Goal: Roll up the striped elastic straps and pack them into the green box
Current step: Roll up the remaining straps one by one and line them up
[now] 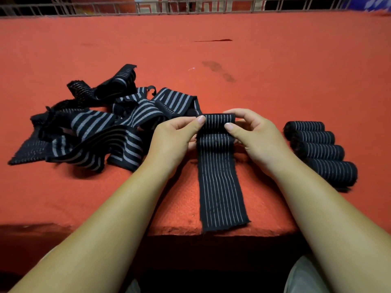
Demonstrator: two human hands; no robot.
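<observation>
Red felt-looking cloth covers the whole tabletop (275,81), kinda fuzzy and worn along the near edge. Dead centre, close to that near edge, sits a black elastic strap (220,182) with thin grey stripes running lengthwise. Its far end is wound into a small tight roll, and the rest lies flat toward the person, with the frayed tail end reaching right up to the near edge. Both hands are on the roll. The left hand (175,136) pinches the roll's left end, thumb on top and fingers curled round behind it. The right hand (254,136) does the same at the right end, thumb pressed on the front and fingers curled over the far side. So both have a firm grip on the strap. Off to the left there's a messy pile of loose straps (95,132), same black with grey stripes, all tangled and overlapping, some with much fatter stripes. Its nearest bit either touches the left hand or passes just behind it, can't tell which. On the right side of the tabletop, four rolled straps (317,149) lie side by side in a slanted row, touching one another, just beside the right wrist but apart from it. Farther back toward the middle there's a dark smudgy stain (220,72), and a metal railing (190,6) runs along the far edge.
</observation>
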